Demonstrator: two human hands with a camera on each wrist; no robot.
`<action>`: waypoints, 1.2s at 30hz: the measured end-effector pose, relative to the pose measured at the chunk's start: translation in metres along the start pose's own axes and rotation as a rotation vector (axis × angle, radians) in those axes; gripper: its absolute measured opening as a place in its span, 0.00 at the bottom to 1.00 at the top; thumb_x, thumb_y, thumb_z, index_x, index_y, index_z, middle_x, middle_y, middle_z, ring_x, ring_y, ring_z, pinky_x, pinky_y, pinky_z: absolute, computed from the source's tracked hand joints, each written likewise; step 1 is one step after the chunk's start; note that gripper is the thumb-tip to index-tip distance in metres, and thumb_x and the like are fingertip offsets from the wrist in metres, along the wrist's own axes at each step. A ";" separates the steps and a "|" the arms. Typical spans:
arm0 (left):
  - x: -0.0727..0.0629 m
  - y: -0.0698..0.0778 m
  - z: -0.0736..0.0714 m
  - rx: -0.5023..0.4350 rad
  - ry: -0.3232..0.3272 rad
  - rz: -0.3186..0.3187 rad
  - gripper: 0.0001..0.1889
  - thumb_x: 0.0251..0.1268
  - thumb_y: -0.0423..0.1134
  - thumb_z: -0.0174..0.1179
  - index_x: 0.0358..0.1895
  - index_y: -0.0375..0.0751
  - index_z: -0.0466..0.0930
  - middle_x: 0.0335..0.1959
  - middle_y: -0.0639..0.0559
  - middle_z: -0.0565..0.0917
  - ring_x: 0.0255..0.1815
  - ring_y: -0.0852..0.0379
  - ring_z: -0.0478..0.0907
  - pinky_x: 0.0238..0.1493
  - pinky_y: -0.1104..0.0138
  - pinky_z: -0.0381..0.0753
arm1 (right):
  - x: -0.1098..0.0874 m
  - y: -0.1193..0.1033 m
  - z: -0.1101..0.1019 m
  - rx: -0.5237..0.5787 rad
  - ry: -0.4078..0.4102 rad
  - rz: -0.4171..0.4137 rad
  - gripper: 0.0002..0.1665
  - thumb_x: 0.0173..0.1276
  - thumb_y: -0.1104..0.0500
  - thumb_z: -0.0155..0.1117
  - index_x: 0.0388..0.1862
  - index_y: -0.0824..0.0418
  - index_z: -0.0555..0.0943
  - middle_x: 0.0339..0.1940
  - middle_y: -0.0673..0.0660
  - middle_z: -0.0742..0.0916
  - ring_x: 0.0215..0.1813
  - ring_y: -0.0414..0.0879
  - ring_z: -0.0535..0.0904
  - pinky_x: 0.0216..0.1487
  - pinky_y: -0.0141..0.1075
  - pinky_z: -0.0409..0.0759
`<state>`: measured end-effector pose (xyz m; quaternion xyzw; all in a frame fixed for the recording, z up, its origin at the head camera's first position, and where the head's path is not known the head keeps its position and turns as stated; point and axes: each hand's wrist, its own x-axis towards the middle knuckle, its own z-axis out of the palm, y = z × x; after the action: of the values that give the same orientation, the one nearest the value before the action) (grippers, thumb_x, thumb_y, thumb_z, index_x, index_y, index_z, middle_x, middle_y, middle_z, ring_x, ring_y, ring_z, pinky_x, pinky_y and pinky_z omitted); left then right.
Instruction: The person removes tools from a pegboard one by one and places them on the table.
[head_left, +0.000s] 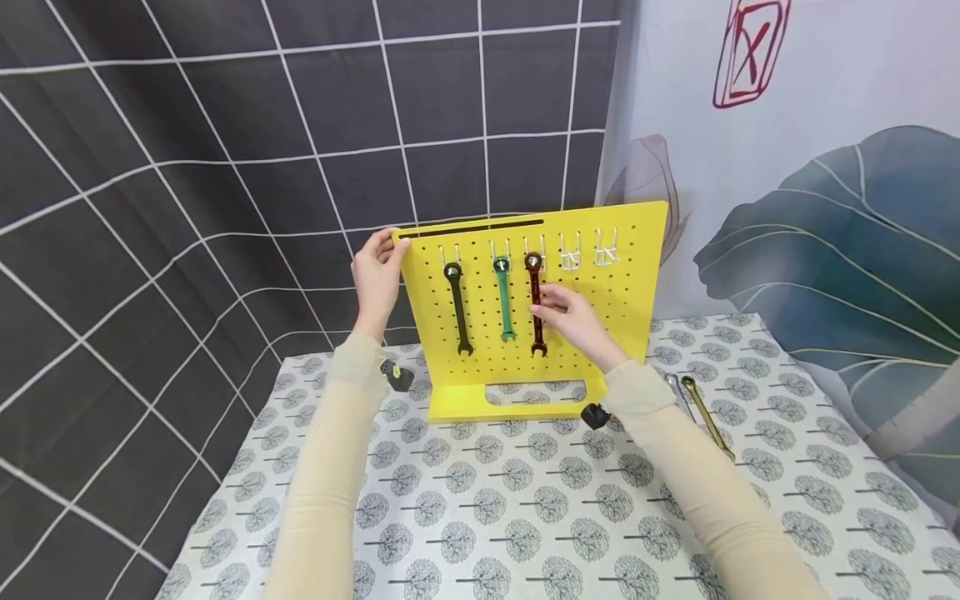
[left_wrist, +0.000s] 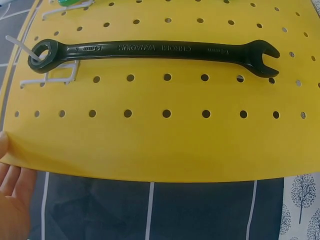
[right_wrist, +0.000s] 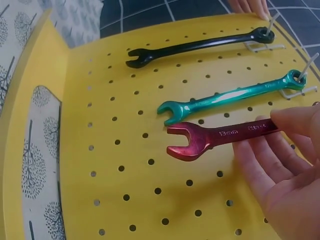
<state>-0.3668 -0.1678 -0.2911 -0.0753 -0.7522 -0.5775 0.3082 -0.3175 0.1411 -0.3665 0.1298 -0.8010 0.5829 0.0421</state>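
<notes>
My left hand [head_left: 377, 273] grips the upper left corner of a yellow pegboard [head_left: 480, 333], thumb in front and fingers behind. My right hand [head_left: 576, 323] pinches the shaft of a dark red combination wrench [right_wrist: 225, 135] marked 13mm. Its ring end overlaps the third hook from the left in the head view. To its left a green wrench [head_left: 505, 302] hangs by its ring end. A black wrench [left_wrist: 155, 51] hangs from the leftmost hook, closest to my left hand.
Two white wire hooks, a nearer one [head_left: 570, 253] and one beyond it [head_left: 606, 248], hold no wrench. A gold wrench [head_left: 707, 417] and a silver wrench [head_left: 678, 395] lie on the tree-print tablecloth [head_left: 465, 517] right of the board. A dark gridded curtain [head_left: 337, 108] hangs behind.
</notes>
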 end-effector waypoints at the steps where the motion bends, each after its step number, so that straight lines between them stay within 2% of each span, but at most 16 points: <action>1: 0.000 0.000 0.000 0.001 0.002 0.002 0.19 0.69 0.41 0.67 0.59 0.35 0.82 0.51 0.41 0.86 0.50 0.51 0.85 0.53 0.66 0.83 | 0.000 -0.001 0.000 0.004 -0.002 -0.001 0.32 0.73 0.57 0.65 0.72 0.65 0.69 0.57 0.66 0.81 0.54 0.58 0.81 0.57 0.45 0.83; 10: 0.000 0.002 -0.002 -0.002 0.000 0.011 0.19 0.70 0.40 0.66 0.59 0.35 0.81 0.51 0.41 0.86 0.51 0.51 0.85 0.52 0.67 0.83 | -0.002 -0.011 0.002 0.060 -0.036 0.028 0.31 0.75 0.61 0.63 0.73 0.66 0.68 0.59 0.68 0.80 0.56 0.61 0.80 0.55 0.45 0.84; 14: 0.000 0.000 -0.001 -0.003 -0.001 0.014 0.19 0.70 0.41 0.66 0.58 0.34 0.81 0.51 0.41 0.86 0.51 0.51 0.85 0.52 0.67 0.83 | -0.011 -0.027 0.002 0.039 -0.046 0.038 0.30 0.75 0.64 0.60 0.72 0.70 0.66 0.59 0.70 0.79 0.55 0.63 0.80 0.56 0.48 0.83; 17: 0.000 -0.002 -0.001 0.002 0.000 0.016 0.19 0.70 0.41 0.66 0.58 0.34 0.81 0.51 0.41 0.86 0.50 0.51 0.85 0.52 0.67 0.84 | -0.011 -0.025 0.002 0.038 -0.047 0.031 0.31 0.76 0.63 0.61 0.73 0.71 0.65 0.58 0.70 0.79 0.53 0.61 0.81 0.56 0.48 0.83; 21: -0.001 -0.003 -0.001 0.004 -0.001 0.014 0.19 0.70 0.40 0.66 0.58 0.34 0.81 0.51 0.40 0.86 0.50 0.50 0.85 0.52 0.67 0.84 | -0.003 -0.007 0.003 0.044 -0.031 0.015 0.32 0.75 0.60 0.63 0.73 0.68 0.66 0.57 0.67 0.80 0.50 0.58 0.82 0.54 0.45 0.85; 24: -0.001 -0.003 -0.001 0.004 -0.001 0.007 0.19 0.70 0.41 0.66 0.59 0.34 0.81 0.51 0.40 0.86 0.51 0.50 0.85 0.53 0.66 0.84 | -0.003 -0.004 0.003 0.053 -0.021 0.015 0.32 0.74 0.59 0.64 0.73 0.66 0.68 0.56 0.66 0.80 0.49 0.56 0.83 0.53 0.44 0.85; 31: -0.001 0.000 0.000 0.002 -0.001 0.013 0.19 0.70 0.40 0.66 0.59 0.35 0.81 0.52 0.41 0.86 0.51 0.51 0.85 0.53 0.67 0.83 | -0.007 -0.012 0.002 0.105 -0.022 0.014 0.32 0.74 0.60 0.64 0.72 0.66 0.68 0.56 0.65 0.80 0.49 0.54 0.82 0.54 0.44 0.85; 36: 0.000 0.000 0.000 -0.003 -0.002 0.005 0.19 0.69 0.41 0.66 0.59 0.35 0.82 0.52 0.41 0.86 0.51 0.51 0.85 0.53 0.67 0.83 | -0.010 -0.016 0.001 0.096 -0.029 0.001 0.33 0.73 0.60 0.64 0.73 0.66 0.67 0.55 0.64 0.80 0.47 0.52 0.83 0.54 0.42 0.85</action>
<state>-0.3669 -0.1678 -0.2905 -0.0781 -0.7515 -0.5778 0.3088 -0.3036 0.1374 -0.3538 0.1395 -0.7729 0.6186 0.0241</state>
